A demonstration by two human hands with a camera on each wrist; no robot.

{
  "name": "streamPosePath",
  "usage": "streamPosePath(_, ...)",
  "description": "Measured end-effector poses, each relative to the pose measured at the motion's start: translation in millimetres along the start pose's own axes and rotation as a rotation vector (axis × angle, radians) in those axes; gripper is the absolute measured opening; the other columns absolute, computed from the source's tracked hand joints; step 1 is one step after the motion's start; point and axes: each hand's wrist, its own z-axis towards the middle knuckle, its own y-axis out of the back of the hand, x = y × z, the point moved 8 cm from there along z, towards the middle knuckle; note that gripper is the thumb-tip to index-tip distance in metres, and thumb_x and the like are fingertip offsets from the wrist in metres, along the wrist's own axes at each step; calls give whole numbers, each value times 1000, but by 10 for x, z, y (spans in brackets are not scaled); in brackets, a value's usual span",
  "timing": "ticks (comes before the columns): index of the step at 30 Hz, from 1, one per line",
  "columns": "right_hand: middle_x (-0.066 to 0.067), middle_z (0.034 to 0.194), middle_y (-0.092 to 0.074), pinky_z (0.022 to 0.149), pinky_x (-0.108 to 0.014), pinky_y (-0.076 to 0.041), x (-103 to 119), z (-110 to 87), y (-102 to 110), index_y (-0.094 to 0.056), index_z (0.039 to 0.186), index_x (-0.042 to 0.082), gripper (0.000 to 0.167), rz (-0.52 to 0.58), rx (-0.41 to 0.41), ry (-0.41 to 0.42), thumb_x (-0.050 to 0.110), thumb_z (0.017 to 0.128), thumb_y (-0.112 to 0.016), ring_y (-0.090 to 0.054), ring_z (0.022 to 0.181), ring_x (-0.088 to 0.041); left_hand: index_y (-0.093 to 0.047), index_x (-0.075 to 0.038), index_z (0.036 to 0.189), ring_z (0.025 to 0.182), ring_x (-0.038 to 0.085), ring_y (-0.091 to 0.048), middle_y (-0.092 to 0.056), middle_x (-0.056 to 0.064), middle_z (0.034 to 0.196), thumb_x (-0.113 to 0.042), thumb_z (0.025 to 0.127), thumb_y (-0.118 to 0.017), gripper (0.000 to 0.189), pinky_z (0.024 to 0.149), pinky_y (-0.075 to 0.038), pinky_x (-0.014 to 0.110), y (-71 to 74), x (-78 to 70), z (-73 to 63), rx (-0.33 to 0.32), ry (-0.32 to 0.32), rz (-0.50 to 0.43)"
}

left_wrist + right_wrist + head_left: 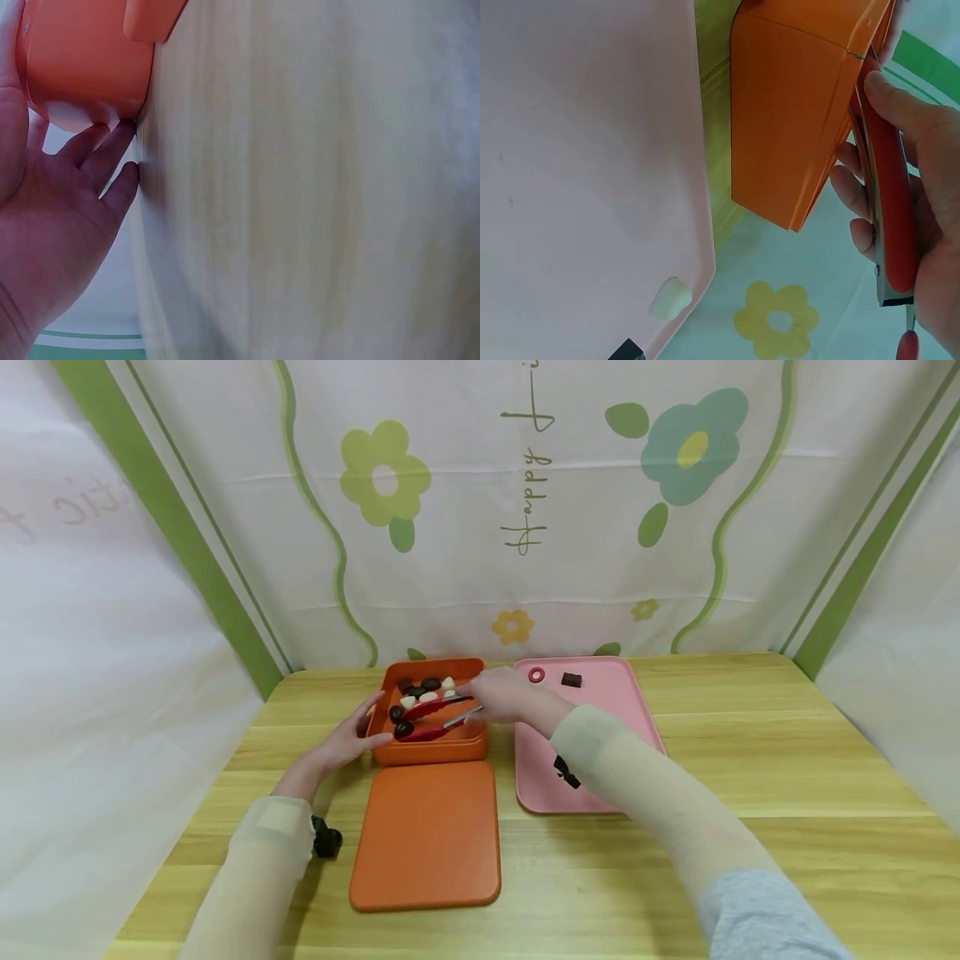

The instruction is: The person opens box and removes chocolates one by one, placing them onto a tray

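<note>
An open orange box [427, 752] holds several dark brown and white pieces that look like chocolates [431, 683]. My right hand [498, 693] grips a pair of red-and-metal tongs [892, 187] over the box's right wall. The red tong ends [423, 733] are spread apart inside the box among the dark pieces; whether they touch any piece, I cannot tell. My left hand [345, 743] is at the box's left wall with thumb and fingers spread round its near-left corner. In the left wrist view its fingers [105, 154] extend against the box's side.
A flat orange lid [427, 839] lies in front of the box. To the right is a pink tray [645, 722] with a dark brown piece [572, 679] and a white piece [671, 298] near its back edge. A printed curtain [465, 568] hangs behind the wooden table [787, 843].
</note>
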Motion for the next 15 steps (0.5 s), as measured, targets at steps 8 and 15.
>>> streamPosePath(8,-3,112,-69,90,-37,-48,1,33,-34,-64,130,19,45,14,14,-8,38,90,-70,-62,97,-20,-9,-21,158,139,44,-24,-21,30,153,-22,96,-64,82,110,-19,60,-2,3,5,-2,-10,-36)
streamPosePath(15,-1,115,-68,89,-35,-48,-24,28,-65,-62,134,21,48,30,25,-40,40,91,-68,-59,96,-18,-8,-23,158,140,44,-21,-18,29,155,-19,97,-62,81,110,-19,60,-4,6,-2,1,-3,-46)
